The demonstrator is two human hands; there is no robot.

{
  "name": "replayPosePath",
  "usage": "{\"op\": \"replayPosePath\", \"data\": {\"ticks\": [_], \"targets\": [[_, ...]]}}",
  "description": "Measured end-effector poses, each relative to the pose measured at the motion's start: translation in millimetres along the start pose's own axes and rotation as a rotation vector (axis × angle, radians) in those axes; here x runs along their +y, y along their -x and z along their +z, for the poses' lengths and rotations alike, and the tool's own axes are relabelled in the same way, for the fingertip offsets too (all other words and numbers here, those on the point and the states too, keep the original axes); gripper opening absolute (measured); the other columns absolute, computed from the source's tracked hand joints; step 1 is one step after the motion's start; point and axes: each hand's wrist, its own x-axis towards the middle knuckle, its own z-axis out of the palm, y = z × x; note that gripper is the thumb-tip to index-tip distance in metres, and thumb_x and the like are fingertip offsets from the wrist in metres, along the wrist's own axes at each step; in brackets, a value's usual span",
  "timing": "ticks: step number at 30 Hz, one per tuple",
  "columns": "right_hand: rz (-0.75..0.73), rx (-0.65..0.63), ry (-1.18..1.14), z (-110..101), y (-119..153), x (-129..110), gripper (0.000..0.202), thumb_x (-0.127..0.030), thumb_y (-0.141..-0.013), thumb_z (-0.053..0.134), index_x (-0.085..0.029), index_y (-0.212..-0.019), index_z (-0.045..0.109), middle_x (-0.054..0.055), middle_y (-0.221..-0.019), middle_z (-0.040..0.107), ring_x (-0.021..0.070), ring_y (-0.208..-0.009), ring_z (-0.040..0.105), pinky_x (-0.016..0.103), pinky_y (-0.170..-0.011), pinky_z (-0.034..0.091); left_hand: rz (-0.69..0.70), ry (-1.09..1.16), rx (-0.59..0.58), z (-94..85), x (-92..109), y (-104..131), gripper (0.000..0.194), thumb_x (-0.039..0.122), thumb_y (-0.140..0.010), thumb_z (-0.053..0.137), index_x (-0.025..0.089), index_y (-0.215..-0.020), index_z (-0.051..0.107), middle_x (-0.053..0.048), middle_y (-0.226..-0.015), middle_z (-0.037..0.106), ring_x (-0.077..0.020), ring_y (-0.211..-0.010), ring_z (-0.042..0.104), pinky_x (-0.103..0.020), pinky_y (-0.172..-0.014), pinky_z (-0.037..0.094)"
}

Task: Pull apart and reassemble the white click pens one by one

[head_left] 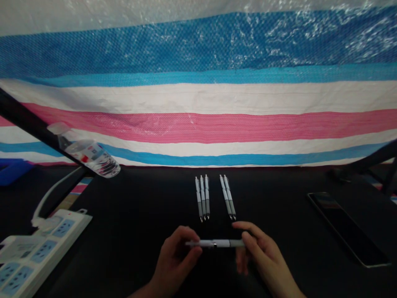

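Note:
A white pen [221,243] with a grey grip lies level between my two hands, above the black table. My left hand [178,254] pinches its left end between thumb and fingers. At the grey right end, my right hand [260,252] holds it with the thumb and a finger behind, the index finger stretched out above. Beyond my hands, three similar pens [202,198] lie side by side, tips toward me. Just right of them, two more pens [228,198] rest together, pointing the same way.
A white power strip [58,248] with plugs sits at the left. Behind it, a clear plastic bottle [93,157] leans near a dark bar. A black phone [347,229] lies on the right of the table [149,207]. A striped sheet [198,128] hangs along the back.

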Motion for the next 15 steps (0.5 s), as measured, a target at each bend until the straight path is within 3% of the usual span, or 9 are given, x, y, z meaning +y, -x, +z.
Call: {"op": "replayPosePath", "data": {"ticks": [3,6,9,12,15], "targets": [[0.099,-0.109,0.079,1.2,-0.3,0.4,0.064,-0.077,-0.078,0.071,-0.015,-0.09,0.069,0.004,-0.055,0.07,0.0168,-0.045,0.067,0.022,-0.043,0.048,0.001,0.053,-0.004,-0.1,-4.5,1.6,0.016,0.034,-0.091,0.072,0.02,-0.085,0.066,0.002,-0.07,0.06,-0.0073,-0.044,0.053,-0.016,-0.041,0.04],[0.144,-0.114,0.19,1.6,0.5,1.5,0.069,-0.081,-0.074,0.069,-0.014,-0.086,0.075,0.001,-0.048,0.063,0.0123,-0.036,0.057,0.019,-0.037,0.039,0.035,0.042,0.007,0.6,-7.6,2.8,0.019,0.035,-0.089,0.074,0.019,-0.082,0.067,0.002,-0.067,0.061,-0.0058,-0.039,0.051,-0.014,-0.038,0.036],[0.081,-0.065,0.301,-1.8,2.4,4.5,0.064,-0.077,-0.077,0.07,-0.015,-0.088,0.08,0.0,-0.047,0.061,0.0112,-0.037,0.053,0.02,-0.038,0.037,0.033,-0.019,0.022,1.8,-9.7,4.0,0.027,0.039,-0.089,0.074,0.018,-0.075,0.066,0.002,-0.058,0.059,-0.0051,-0.036,0.047,-0.013,-0.035,0.031],[-0.016,-0.036,0.361,-6.9,5.0,8.4,0.052,-0.067,-0.081,0.074,-0.017,-0.095,0.084,0.003,-0.057,0.068,0.0144,-0.046,0.06,0.023,-0.045,0.046,-0.069,-0.008,0.029,3.9,-10.5,4.4,0.038,0.048,-0.092,0.069,0.019,-0.07,0.06,0.005,-0.049,0.053,-0.0041,-0.032,0.041,-0.013,-0.034,0.028],[-0.025,-0.006,0.375,-8.1,6.6,8.0,0.051,-0.064,-0.082,0.074,-0.018,-0.099,0.084,0.003,-0.056,0.068,0.0151,-0.046,0.06,0.024,-0.046,0.048,-0.172,0.06,0.003,6.0,-8.5,2.9,0.04,0.055,-0.089,0.069,0.019,-0.076,0.059,0.006,-0.049,0.053,-0.0046,-0.032,0.042,-0.013,-0.034,0.028]]}}
